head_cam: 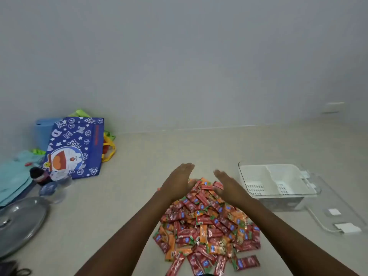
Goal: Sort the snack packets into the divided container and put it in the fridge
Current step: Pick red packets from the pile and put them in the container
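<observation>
A heap of small red and orange snack packets lies on the pale floor in front of me. My left hand and my right hand reach over the far end of the heap, fingers straight, palms facing each other, one on each side of the packets. Neither hand holds anything. To the right of the heap stands the clear container with a white divided insert; its two visible compartments hold no packets.
The container's clear lid lies flat to its right. At the left, by the wall, stands a blue cartoon tote bag, with a dark-capped bottle, teal cloth and a round metal lid nearby.
</observation>
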{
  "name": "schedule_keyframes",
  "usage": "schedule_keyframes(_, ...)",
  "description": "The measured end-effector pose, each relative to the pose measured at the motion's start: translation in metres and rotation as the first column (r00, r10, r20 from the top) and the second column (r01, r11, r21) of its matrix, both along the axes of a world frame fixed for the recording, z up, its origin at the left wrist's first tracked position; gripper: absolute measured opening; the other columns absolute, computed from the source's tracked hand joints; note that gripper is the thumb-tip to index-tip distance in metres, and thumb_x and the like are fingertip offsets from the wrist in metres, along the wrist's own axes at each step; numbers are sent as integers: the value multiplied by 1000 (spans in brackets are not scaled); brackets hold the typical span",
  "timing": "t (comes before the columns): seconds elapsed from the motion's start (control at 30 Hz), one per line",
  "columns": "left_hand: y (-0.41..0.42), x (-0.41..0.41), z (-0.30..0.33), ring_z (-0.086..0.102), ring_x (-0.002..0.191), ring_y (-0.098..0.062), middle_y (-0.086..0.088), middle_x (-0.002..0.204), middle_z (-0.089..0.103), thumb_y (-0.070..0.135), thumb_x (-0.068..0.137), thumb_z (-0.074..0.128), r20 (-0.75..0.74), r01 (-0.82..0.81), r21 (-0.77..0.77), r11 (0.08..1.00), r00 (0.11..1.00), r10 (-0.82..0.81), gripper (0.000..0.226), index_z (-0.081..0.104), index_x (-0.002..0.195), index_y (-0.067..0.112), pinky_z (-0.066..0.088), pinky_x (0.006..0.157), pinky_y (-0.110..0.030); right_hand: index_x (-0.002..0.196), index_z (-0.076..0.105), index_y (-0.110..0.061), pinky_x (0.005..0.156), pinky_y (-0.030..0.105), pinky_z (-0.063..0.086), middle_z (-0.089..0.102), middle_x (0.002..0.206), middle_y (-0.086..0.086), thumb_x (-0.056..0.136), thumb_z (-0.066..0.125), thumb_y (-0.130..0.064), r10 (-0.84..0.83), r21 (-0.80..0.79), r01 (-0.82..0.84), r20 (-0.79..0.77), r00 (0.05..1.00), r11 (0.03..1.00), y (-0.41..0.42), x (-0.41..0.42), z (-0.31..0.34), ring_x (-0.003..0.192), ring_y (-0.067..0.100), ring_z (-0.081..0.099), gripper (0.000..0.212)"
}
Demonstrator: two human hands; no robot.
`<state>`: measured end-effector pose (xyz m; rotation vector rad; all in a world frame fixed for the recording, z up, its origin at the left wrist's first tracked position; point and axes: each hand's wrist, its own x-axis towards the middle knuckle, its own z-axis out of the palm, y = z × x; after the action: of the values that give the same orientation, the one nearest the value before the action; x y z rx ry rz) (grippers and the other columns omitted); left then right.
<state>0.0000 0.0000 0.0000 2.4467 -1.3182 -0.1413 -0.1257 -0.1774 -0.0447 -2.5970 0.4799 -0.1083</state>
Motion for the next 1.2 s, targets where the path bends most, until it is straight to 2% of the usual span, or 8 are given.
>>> schedule_keyframes(0.17, 30, -30, -67, 30, 143, -20, -4, 155, 32, 35, 97, 50, -201, -52, 94, 994, 977, 70, 56, 32, 148, 20, 28, 113, -32, 145, 35, -22, 106, 27, 34, 37, 152, 1, 91, 58, -30, -40, 132, 58, -138, 990, 990, 31, -29, -56, 133, 19, 43, 60)
schedule_keyframes(0.47, 60, -47, -128, 54, 120, -15, 3, 132, 57, 26, 92, 56, -373, -223, 28, 974, 902, 218, 38, 55, 131, 27, 46, 100, -32, 121, 59, -26, 89, 29, 44, 61, 119, -1, 85, 57, -21, 70, 156, -45, -161, 985, 987, 67, -27, -92, 109, 18, 56, 36)
schedule_keyframes(0.6, 76, -55, -145, 56, 116, -13, 4, 129, 59, 21, 95, 53, -368, -261, 13, 965, 897, 247, 32, 58, 127, 24, 48, 98, -30, 131, 51, -22, 95, 30, 40, 54, 128, 0, 86, 57, -16, 114, 105, -96, -181, 977, 990, 72, -27, -110, 116, 19, 48, 46)
schedule_keyframes(0.77, 84, -60, -159, 57, 114, -11, 4, 125, 63, 17, 95, 53, -361, -237, 3, 972, 906, 222, 31, 63, 124, 22, 44, 92, -23, 111, 63, -13, 87, 32, 41, 59, 112, 7, 88, 54, -10, -27, 100, 43, -150, 988, 994, 72, -33, -124, 107, 25, 53, 25)
schedule_keyframes(0.87, 79, -62, -161, 55, 114, -13, 3, 123, 65, 15, 92, 57, -323, -175, 5, 985, 932, 167, 32, 64, 123, 22, 42, 93, -24, 103, 65, -13, 74, 28, 42, 64, 103, 4, 94, 47, -9, -210, 273, 216, -54, 976, 937, 72, -44, -118, 93, 22, 56, 20)
schedule_keyframes(0.93, 74, -62, -164, 54, 115, -16, 3, 123, 65, 15, 89, 61, -295, -145, 27, 989, 944, 146, 35, 64, 123, 23, 42, 95, -27, 101, 60, -15, 65, 26, 44, 66, 94, 5, 99, 43, -17, -320, 484, 306, -57, 946, 820, 73, -56, -109, 82, 19, 62, 18)
schedule_keyframes(1.07, 68, -62, -175, 57, 106, -21, 0, 113, 69, 8, 83, 61, -211, -158, 101, 982, 961, 177, 41, 64, 120, 27, 49, 91, -32, 108, 56, -18, 70, 38, 49, 65, 87, 0, 100, 43, -33, -363, 593, 374, -144, 921, 713, 67, -77, -109, 75, 16, 61, 21)
schedule_keyframes(1.2, 65, -59, -177, 62, 102, -21, -3, 112, 70, 1, 86, 57, -202, -188, 67, 980, 959, 198, 39, 67, 119, 20, 51, 87, -32, 117, 59, -16, 84, 35, 49, 66, 111, 4, 95, 53, -34, -358, 517, 420, -220, 907, 746, 64, -92, -123, 97, 18, 62, 29)
